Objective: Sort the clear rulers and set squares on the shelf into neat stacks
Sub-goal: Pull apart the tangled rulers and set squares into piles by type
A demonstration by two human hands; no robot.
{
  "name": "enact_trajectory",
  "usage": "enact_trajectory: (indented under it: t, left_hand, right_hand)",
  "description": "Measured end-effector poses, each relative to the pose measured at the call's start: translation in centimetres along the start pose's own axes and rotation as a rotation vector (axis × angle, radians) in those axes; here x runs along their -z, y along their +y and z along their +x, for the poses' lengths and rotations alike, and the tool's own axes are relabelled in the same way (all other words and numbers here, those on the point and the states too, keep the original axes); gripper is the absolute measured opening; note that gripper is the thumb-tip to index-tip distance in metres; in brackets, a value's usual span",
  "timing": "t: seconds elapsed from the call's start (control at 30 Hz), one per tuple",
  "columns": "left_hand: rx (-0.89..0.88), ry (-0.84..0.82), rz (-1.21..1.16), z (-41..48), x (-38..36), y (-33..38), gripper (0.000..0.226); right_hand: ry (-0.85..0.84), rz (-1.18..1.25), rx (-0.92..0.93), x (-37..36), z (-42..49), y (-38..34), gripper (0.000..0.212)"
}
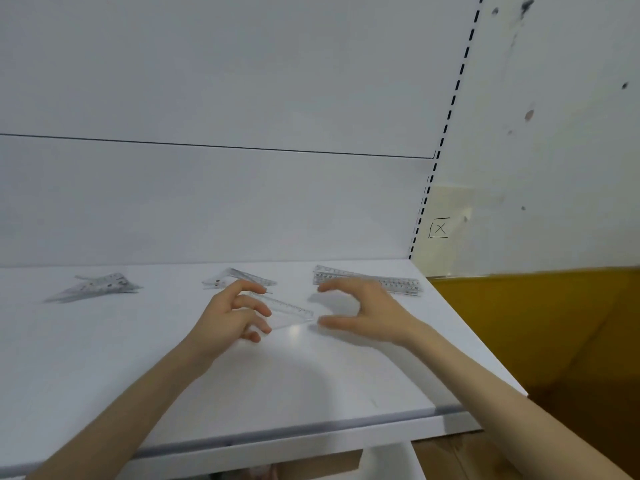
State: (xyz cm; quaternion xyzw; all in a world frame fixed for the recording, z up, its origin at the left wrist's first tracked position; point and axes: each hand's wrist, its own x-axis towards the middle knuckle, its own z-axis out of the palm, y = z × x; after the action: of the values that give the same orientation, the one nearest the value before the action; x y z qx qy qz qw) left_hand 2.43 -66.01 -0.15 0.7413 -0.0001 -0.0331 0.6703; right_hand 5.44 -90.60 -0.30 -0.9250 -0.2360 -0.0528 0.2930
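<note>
Set square (288, 314), clear, thin, faint scale along far edge

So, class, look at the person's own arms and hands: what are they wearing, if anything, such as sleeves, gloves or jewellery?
The left hand and right hand are bare: no gloves, rings, watch or bracelets show. The left forearm and right forearm are uncovered as far as the picture's edge, with no sleeve in view.

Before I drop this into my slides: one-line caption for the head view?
Left hand grips a clear graduated piece on the white shelf, right hand open beside it, ruler stack behind.
</note>
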Motion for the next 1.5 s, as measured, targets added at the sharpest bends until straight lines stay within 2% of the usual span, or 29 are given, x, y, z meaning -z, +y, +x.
enact_trajectory:
  t: [0.1, 0.23, 0.37, 0.5, 0.63, 0.73, 0.87, 1.07, 1.23, 1.33, 1.5]
  left_hand:
    - [-0.008, -0.001, 0.0, -0.1, 0.3, 0.0, 0.043]
    - [-0.032, -0.001, 0.023, -0.1, 1.4, -0.2, 0.037]
    - [-0.054, -0.007, 0.113, -0.5, 3.1, -0.4, 0.041]
    - [-0.157, 0.121, 0.323, -1.2, 6.4, -1.7, 0.039]
    - [-0.147, 0.147, 0.463, -2.2, 10.2, -3.0, 0.038]
    - [-0.142, 0.183, 0.522, -2.5, 12.0, -3.4, 0.036]
    - [-0.174, 0.241, 0.674, -2.8, 13.5, -3.6, 0.029]
    - [-0.189, 0.241, 1.141, -3.4, 13.8, -2.8, 0.013]
    - [-0.172, 0.261, 1.526, -5.0, 15.0, -2.1, 0.03]
    - [-0.157, 0.256, 1.565, -6.1, 16.1, -2.0, 0.03]
    - [-0.114, 0.337, 1.587, -11.2, 22.2, -2.6, 0.029]
  right_hand:
    - [-0.078, -0.051, 0.033, -2.2, 0.8, -2.7, 0.071]
    - [-0.039, -0.193, 0.113, -4.1, 2.0, -4.5, 0.055]
    - [-0.048, -0.248, 0.143, -4.9, 3.2, -5.3, 0.04]
    - [-0.014, -0.229, 0.029, -5.2, 7.0, -5.0, 0.039]
    - [0.026, -0.179, -0.044, -7.0, 11.4, -5.4, 0.042]
    - [0.041, -0.242, -0.035, -8.9, 13.5, -5.3, 0.036]
    - [0.037, -0.33, 0.052, -10.1, 14.2, -5.0, 0.022]
    - [0.12, -0.401, 0.215, -9.8, 13.2, -5.3, 0.035]
    - [-0.006, -0.472, 0.306, -8.4, 11.7, -9.8, 0.038]
    - [-0.056, -0.453, 0.313, -8.1, 10.6, -12.5, 0.042]
    - [-0.103, -0.448, 0.418, -11.4, 10.1, -20.5, 0.044]
